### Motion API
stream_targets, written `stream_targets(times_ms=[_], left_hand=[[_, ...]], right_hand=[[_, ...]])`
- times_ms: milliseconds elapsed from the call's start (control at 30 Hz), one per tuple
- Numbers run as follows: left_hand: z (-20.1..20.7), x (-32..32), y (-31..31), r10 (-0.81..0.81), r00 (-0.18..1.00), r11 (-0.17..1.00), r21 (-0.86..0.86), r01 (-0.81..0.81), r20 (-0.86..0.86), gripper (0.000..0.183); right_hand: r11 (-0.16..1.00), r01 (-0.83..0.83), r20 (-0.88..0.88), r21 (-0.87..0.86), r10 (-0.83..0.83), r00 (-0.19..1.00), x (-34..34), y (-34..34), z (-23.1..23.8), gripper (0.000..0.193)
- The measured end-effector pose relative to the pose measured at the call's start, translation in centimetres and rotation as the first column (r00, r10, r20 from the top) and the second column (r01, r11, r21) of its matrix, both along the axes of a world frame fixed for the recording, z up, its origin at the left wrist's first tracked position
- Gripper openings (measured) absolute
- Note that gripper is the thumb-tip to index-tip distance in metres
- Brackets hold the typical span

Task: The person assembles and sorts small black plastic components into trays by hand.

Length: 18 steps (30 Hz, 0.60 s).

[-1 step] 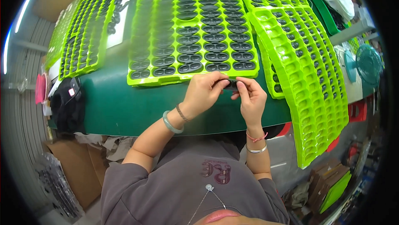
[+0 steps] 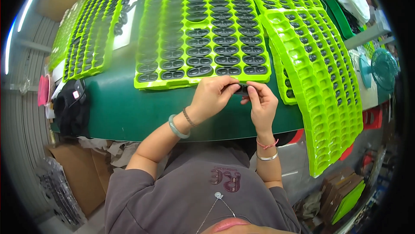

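A small black oval piece (image 2: pixel 243 89) is held between my two hands, just past the front edge of a bright green tray (image 2: pixel 259 78). My left hand (image 2: pixel 212 95) pinches its left end between thumb and index finger. On its right end, the thumb and fingers of my right hand (image 2: pixel 263 102) are closed. Fingertips cover much of the piece, so its details are partly hidden. Rows of black oval pieces, many with two round wells, fill the tray's pockets. One pocket in the middle column (image 2: pixel 196 25) has no piece in it.
More green trays stand at both sides; the right one (image 2: pixel 322 147) tilts over the edge of the green table (image 2: pixel 116 113). Loose black pieces lie on a white sheet (image 2: pixel 123 35) at left. A black cloth-like item (image 2: pixel 71 106) is at the table's left end, a teal fan (image 2: pixel 384 70) at far right.
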<state>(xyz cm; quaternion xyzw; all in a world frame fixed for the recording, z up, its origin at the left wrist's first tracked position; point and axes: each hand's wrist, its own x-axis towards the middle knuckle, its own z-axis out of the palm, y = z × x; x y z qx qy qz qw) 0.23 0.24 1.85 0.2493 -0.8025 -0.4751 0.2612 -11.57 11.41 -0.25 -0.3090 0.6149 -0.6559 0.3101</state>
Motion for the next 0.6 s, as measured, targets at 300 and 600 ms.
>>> stream_targets(times_ms=[300,600], left_hand=[[2.2,0.0,-17.7,0.387,0.897,0.883,-0.365,-0.294,0.213,0.018],[1.2,-3.6,-20.4,0.294,0.825,0.854,-0.52,-0.001,0.482,0.018]], right_hand=[[0.994,-0.108,0.065,-0.023,0.109,0.992,0.6,2.8,0.1,0.022],[0.993,0.106,-0.089,0.044,-0.102,0.991,-1.9,10.1,2.3,0.015]])
